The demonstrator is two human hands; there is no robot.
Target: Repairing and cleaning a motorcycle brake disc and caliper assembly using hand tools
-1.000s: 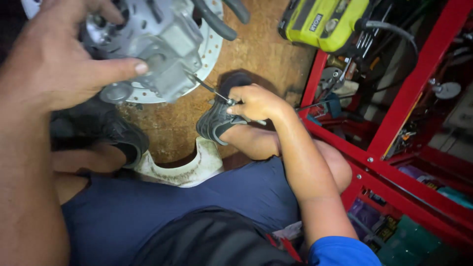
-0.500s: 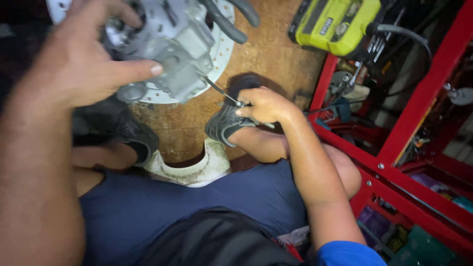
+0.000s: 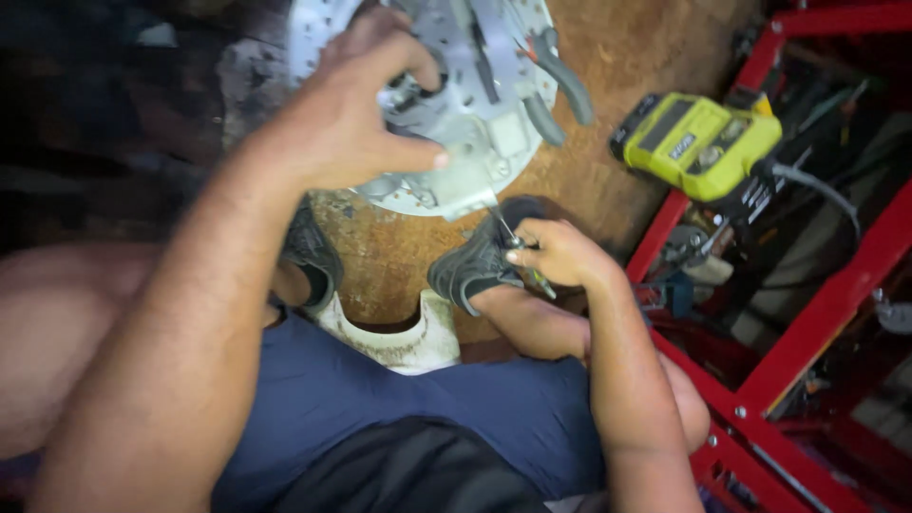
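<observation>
Nearest to us, the person sits low in dark blue shorts (image 3: 399, 418), knees spread, the bare left forearm running up the frame from the bottom left; between the feet lies a white curved piece (image 3: 404, 337) on the brown floor (image 3: 608, 66); a grey shoe (image 3: 313, 252) peeks out under the left arm, and a second grey shoe (image 3: 470, 266) sits just below the right hand.

The right hand (image 3: 560, 255) is closed in a fist around a thin screwdriver (image 3: 508, 236); its shaft angles up and left, and the tip meets the lower edge of the metal assembly (image 3: 465, 123); the handle end pokes out under the fingers, mostly hidden.

Up a little, the left hand (image 3: 356, 119) is spread wide and clamped on the assembly, thumb pressed along its grey housing, fingers curled over the top; the assembly is a round, perforated silver disc with a blocky grey body mounted on it, held tilted over the floor near the top centre; two grey-handled pliers (image 3: 560, 81) rest across its right side, touching it.

Further out on the right, a yellow-green power tool battery unit (image 3: 698, 142) lies on the floor with a grey cable trailing from it, just beside a red metal frame (image 3: 817, 323); behind the frame's bars sits a clutter of dark parts, too murky to tell apart.
</observation>
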